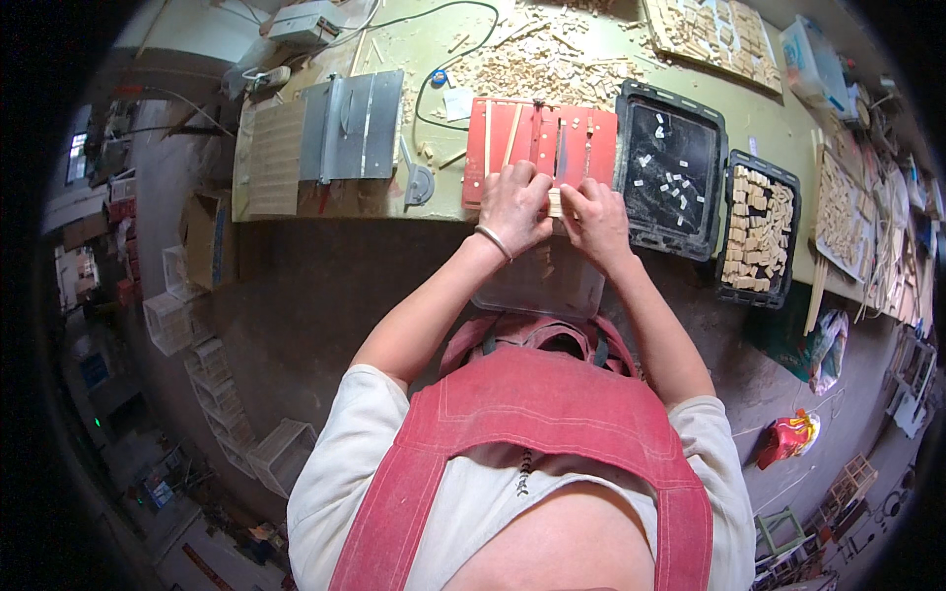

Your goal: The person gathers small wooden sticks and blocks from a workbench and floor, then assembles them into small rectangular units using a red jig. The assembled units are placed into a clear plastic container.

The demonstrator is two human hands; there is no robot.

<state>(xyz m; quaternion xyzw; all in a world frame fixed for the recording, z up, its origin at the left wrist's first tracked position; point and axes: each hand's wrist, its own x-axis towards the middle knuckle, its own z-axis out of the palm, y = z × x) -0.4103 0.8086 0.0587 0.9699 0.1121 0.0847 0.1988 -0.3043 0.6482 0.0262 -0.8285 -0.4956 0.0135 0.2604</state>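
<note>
My left hand and my right hand meet at the front edge of a red table-saw top. Their fingertips close from either side on a small stack of pale wood pieces, partly hidden by the fingers. A dark blade slot runs through the red top just beyond the hands. Thin wooden strips lie on its left part, and a few small wood bits sit right of the slot. Below the hands, a translucent plastic bin stands against my apron.
Right of the saw sit a black tray with scattered small white pieces and a black crate of wood blocks. Offcuts pile up behind. A grey saw table and a mitre gauge lie left.
</note>
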